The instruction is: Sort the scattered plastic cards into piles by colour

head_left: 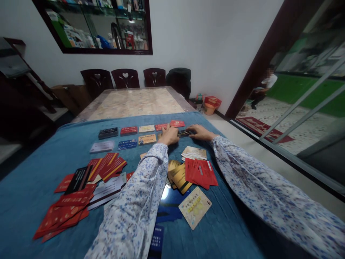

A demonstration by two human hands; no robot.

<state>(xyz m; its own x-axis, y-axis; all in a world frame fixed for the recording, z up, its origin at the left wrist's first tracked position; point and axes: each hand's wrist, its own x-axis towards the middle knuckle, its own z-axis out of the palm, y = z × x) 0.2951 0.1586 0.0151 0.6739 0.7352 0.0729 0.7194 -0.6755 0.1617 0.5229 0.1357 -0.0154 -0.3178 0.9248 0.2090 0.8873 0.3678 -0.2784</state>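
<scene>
My left hand (pixel 169 135) rests over the right part of the card rows, its fingers apart on a card mostly hidden beneath it. My right hand (pixel 198 132) touches the right end of a dark card (pixel 183 133) with thumb and fingers close together. Behind them lie red cards (pixel 177 123). To the left are neat stacks: black (pixel 108 133), red (pixel 128 130), cream (pixel 147 128), orange (pixel 147 139), blue (pixel 127 144) and pale (pixel 102 146). Loose red cards (pixel 67 210), gold cards (pixel 182 178) and a cream card (pixel 195 207) lie nearer me.
A blue cloth (pixel 24 183) covers the near part of the table (pixel 140 102). Chairs (pixel 125 78) stand behind it. Red packets (pixel 201 172) lie by my right sleeve. A person (pixel 264 88) sits beyond the doorway at right.
</scene>
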